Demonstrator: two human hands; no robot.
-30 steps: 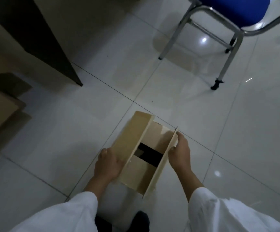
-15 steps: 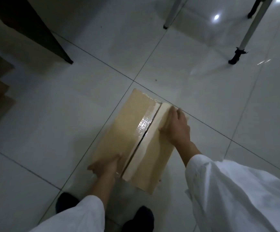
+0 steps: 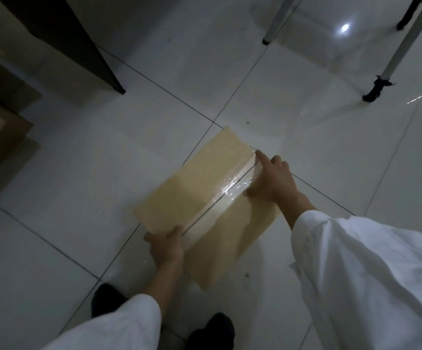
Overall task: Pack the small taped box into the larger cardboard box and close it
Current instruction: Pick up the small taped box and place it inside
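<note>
The larger cardboard box (image 3: 192, 188) lies on the white tiled floor with both top flaps folded shut. A glossy strip of clear tape (image 3: 226, 195) runs along the seam between the flaps. My left hand (image 3: 167, 246) grips the near end of the box at the seam, thumb on top. My right hand (image 3: 271, 180) lies flat on the far end of the right flap, fingers spread and the index finger pointing along the seam. The small taped box is not visible.
A dark desk panel (image 3: 78, 46) stands at the upper left, with stacked flat cardboard (image 3: 0, 127) at the left edge. Metal chair legs (image 3: 386, 69) stand at the upper right. My black shoes (image 3: 212, 329) are just before the box.
The flaps stood open a second ago showing a dark gap; both are now folded down flat. My left hand slid to the near end of the seam and my right to the far end.
</note>
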